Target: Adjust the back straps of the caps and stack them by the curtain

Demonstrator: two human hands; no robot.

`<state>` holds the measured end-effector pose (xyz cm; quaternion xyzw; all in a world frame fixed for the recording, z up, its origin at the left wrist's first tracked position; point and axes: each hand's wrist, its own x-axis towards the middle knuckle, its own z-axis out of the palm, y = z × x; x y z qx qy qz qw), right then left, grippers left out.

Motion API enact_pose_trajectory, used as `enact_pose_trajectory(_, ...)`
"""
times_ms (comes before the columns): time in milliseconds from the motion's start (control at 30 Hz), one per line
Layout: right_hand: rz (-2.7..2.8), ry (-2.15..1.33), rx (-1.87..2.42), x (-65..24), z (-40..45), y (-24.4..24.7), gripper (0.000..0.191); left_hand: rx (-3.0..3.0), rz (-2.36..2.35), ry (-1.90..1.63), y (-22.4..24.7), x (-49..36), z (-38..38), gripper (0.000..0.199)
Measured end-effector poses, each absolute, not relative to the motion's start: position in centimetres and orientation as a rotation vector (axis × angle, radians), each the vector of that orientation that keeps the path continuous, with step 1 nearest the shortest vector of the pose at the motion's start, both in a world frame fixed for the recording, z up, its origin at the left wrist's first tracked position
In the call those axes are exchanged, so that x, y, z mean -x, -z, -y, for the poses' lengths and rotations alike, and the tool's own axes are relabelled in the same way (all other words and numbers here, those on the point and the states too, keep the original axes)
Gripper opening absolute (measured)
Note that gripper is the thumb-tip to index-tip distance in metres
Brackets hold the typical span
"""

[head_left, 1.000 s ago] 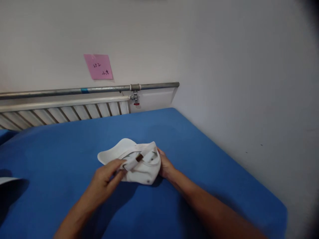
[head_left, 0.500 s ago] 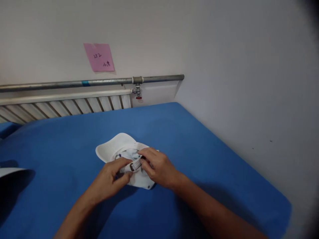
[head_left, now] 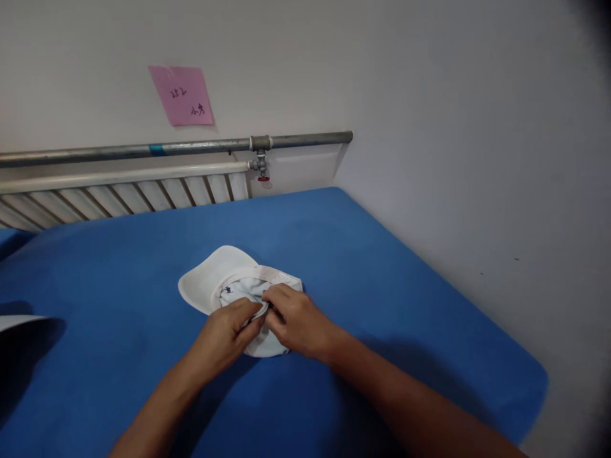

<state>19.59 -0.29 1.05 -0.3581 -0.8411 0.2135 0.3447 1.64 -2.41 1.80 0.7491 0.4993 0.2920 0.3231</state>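
Observation:
A white baseball cap (head_left: 214,280) lies upside down on the blue-covered surface (head_left: 334,254), its brim pointing to the upper left and its inside facing up. A small dark blue mark shows on the cloth within. My left hand (head_left: 233,327) pinches the cap's back strap between thumb and fingers from the left. From the right, my right hand (head_left: 296,318) pinches the same strap, fingertips almost meeting the left ones. The fingers hide most of the strap, and its buckle cannot be seen.
Behind the surface a white radiator (head_left: 162,194) runs along the wall, under a metal pipe (head_left: 200,147) with a red-handled valve (head_left: 262,172). A pink note (head_left: 184,95) is stuck above. At the left edge a pale-rimmed object (head_left: 21,322) is partly in view.
My left hand has slid right along the strap, towards my right hand, covering the buckle that showed before. The view has shifted slightly.

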Motion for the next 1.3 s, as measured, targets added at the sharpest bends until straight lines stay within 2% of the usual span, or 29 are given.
enact_pose_trajectory(367, 2.303, -0.587, 1.009, -19.2, 0.4, -1.5, 0.023, -2.123, -1.241, -0.681, -1.5, -1.3, 2.2, 0.02)
enact_pose_trajectory(633, 1.996, -0.831, 0.949, -20.5, -1.0, -1.4, 0.027, -1.929, -1.19, -0.641, -3.1, -0.6, 2.1, 0.024)
enact_pose_trajectory(833, 2.126, -0.511, 0.697, -20.5, -0.4, -1.1, 0.034, -1.694, -1.167, -0.671, -3.2, -0.3, 2.0, 0.032)
enact_pose_trajectory(967, 2.189, -0.458, 0.659, -20.1, -0.3, -0.7, 0.021, -1.681, -1.112, -0.61, -3.2, -0.2, 2.1, 0.033)
enact_pose_trajectory(1133, 1.865, -0.873, 0.862, -20.0, -1.2, -0.3, 0.013, -1.473, -1.091, -0.598, -3.0, 0.0, 2.0, 0.039)
enact_pose_trajectory(1300, 1.716, -1.275, 0.962, -20.5, -1.7, -0.4, 0.024, -1.356, -1.084, -0.674, -2.7, 0.2, 1.8, 0.037)
